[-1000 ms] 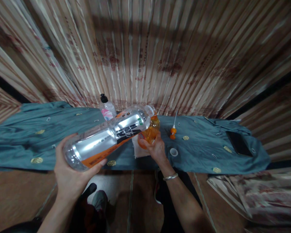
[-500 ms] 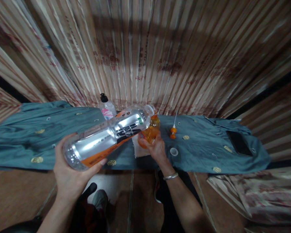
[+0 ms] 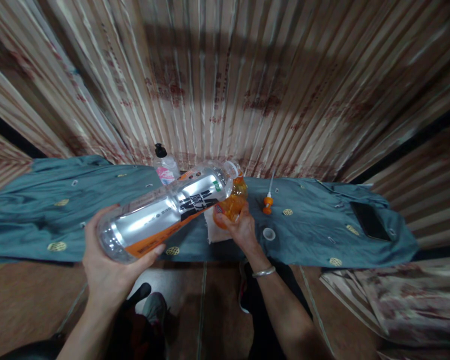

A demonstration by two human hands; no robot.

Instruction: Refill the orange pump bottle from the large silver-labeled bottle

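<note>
My left hand (image 3: pixel 110 267) is wrapped round the base of a large clear plastic bottle (image 3: pixel 165 220) with a silver and orange label. That bottle lies tilted, its uncapped neck up at the right, over the mouth of an orange bottle (image 3: pixel 230 207). Round the orange bottle's side my right hand (image 3: pixel 243 227) is closed, a silver bangle on the wrist. Whether liquid passes between the two mouths I cannot tell. Under the orange bottle is a white cloth (image 3: pixel 217 235). To the right lies an orange pump top (image 3: pixel 267 204) with a thin tube.
A clear pump bottle (image 3: pixel 167 167) with a black top and pink label stands behind the large bottle. On the blue-green cloth-covered table (image 3: pixel 311 220) are a small white cap (image 3: pixel 269 234) and a black phone (image 3: pixel 369 221). A striped curtain (image 3: pixel 225 90) hangs close behind.
Hardly anything differs. The large bottle's neck has shifted very slightly; both hands keep their holds.
</note>
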